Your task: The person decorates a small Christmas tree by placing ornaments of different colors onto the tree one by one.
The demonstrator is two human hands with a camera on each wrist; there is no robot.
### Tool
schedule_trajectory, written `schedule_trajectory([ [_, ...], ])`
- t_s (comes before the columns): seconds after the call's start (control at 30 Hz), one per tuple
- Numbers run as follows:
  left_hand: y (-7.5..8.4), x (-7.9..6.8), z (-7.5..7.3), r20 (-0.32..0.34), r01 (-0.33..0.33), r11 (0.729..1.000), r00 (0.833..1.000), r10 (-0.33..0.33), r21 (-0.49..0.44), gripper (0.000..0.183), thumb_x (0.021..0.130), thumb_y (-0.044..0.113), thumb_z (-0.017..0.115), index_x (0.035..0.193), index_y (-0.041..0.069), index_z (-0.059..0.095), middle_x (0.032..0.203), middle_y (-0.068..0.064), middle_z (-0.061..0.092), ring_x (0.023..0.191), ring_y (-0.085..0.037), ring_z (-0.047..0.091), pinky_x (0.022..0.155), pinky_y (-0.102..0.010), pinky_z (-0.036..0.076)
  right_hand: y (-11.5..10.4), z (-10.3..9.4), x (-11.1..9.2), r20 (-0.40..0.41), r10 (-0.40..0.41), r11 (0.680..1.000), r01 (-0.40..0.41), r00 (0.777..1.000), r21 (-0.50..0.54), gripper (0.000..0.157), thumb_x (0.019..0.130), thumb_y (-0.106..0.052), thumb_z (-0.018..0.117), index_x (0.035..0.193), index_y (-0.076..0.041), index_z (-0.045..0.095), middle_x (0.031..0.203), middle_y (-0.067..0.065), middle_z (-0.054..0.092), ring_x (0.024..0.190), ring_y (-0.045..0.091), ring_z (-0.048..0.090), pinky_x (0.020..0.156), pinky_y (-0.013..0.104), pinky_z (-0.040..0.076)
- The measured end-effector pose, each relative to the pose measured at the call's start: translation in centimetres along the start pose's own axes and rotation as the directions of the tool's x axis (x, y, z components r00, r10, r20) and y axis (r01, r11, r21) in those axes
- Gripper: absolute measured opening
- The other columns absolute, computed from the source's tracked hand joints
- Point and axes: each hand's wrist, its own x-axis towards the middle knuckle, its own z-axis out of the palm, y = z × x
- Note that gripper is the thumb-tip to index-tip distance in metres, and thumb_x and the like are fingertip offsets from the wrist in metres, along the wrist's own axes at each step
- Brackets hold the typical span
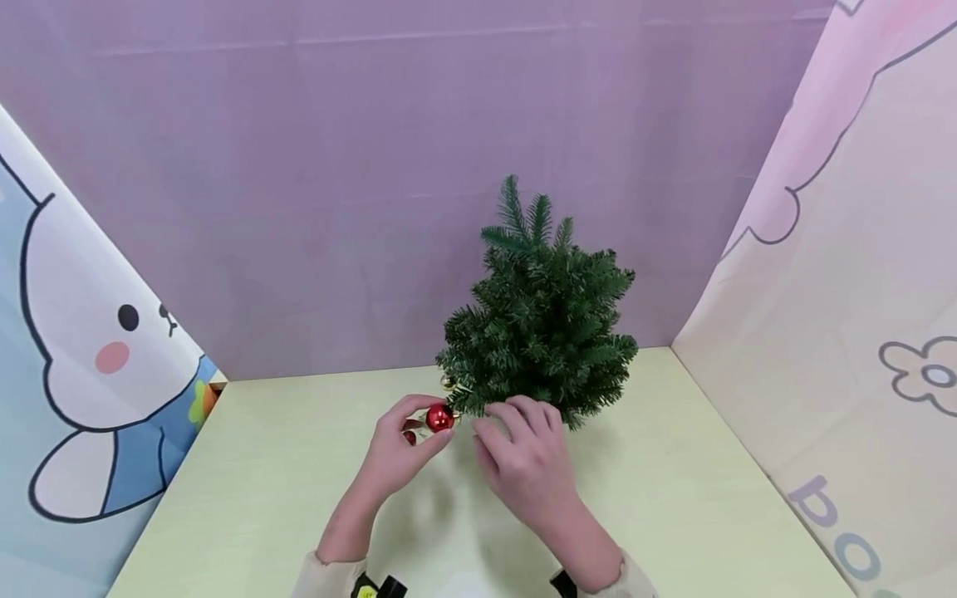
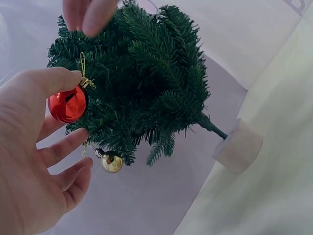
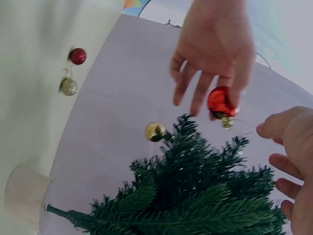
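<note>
Red bauble is pinched by the left hand; the right hand's fingers sit apart. Tree needles snagging its loop could tug it loose.

One miniature artificial Christmas tree is present, with one trunk and one round pale base. One shiny red bauble, one shiny gold bauble, one dark red bauble and one glittery gold bauble make four baubles, two red and two gold. One left hand and one right hand make two hands, and two pale sleeves show. There is one table, one purple backdrop and two printed side panels, bearing one cartoon animal and one outlined flower.
</note>
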Motion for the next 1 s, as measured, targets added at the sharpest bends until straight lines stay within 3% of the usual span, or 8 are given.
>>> schedule_trajectory([
  [0.13,0.5,0.1,0.0,0.025,0.027,1.0,0.999,-0.028,0.005,0.037,0.082,0.008,0.078,0.117,0.01,0.066,0.113,-0.002,0.063,0.088,-0.015,0.057,0.064,-0.029,0.045,0.6,0.8,0.0,-0.007,-0.042,0.999,0.042,0.999,-0.018,0.017,0.091,-0.017,0.058,0.085,-0.015,0.074,0.099,0.007,0.068,0.097,0.033,0.06,0.077,0.048,0.043],
  [0.37,0.7,0.2,-0.4,0.06,0.008,1.0,0.998,-0.009,0.012,0.035,0.085,0.021,0.078,0.118,0.017,0.067,0.112,0.004,0.063,0.088,-0.016,0.057,0.065,-0.028,0.044,1.1,2.0,0.1,-0.001,-0.117,0.992,0.117,0.993,-0.05,0.019,0.085,-0.007,0.058,0.079,-0.017,0.074,0.091,0.005,0.066,0.091,0.03,0.061,0.076,0.046,0.046],
  [0.7,0.3,-0.7,-0.6,0.101,0.007,1.0,0.995,-0.01,0.03,0.039,0.085,0.025,0.077,0.122,0.021,0.064,0.117,0.011,0.06,0.102,-0.014,0.056,0.08,-0.041,0.047,1.0,1.9,-0.6,-0.02,-0.063,0.995,0.064,0.998,0.07,0.021,0.092,-0.017,0.059,0.077,-0.013,0.073,0.089,0.005,0.068,0.093,0.031,0.061,0.077,0.046,0.044],
  [0.87,1.3,-1.7,0.0,0.033,-0.075,0.994,0.997,0.073,0.073,0.042,0.083,0.016,0.078,0.122,0.021,0.064,0.125,0.006,0.057,0.112,-0.015,0.051,0.087,-0.046,0.045,0.8,1.7,-0.6,0.012,-0.041,0.997,0.04,0.999,0.068,0.017,0.086,-0.014,0.06,0.073,-0.013,0.07,0.089,0.005,0.067,0.094,0.03,0.06,0.078,0.046,0.044],
  [1.0,2.6,-2.2,1.2,0.018,-0.183,0.978,0.983,0.183,0.098,0.03,0.084,0.016,0.077,0.112,0.022,0.069,0.123,0.002,0.059,0.116,-0.016,0.049,0.092,-0.048,0.043,0.6,1.4,-0.4,0.048,-0.017,0.998,0.015,0.999,0.054,0.017,0.086,-0.014,0.06,0.073,-0.013,0.071,0.092,0.005,0.067,0.097,0.031,0.059,0.079,0.047,0.044],
])
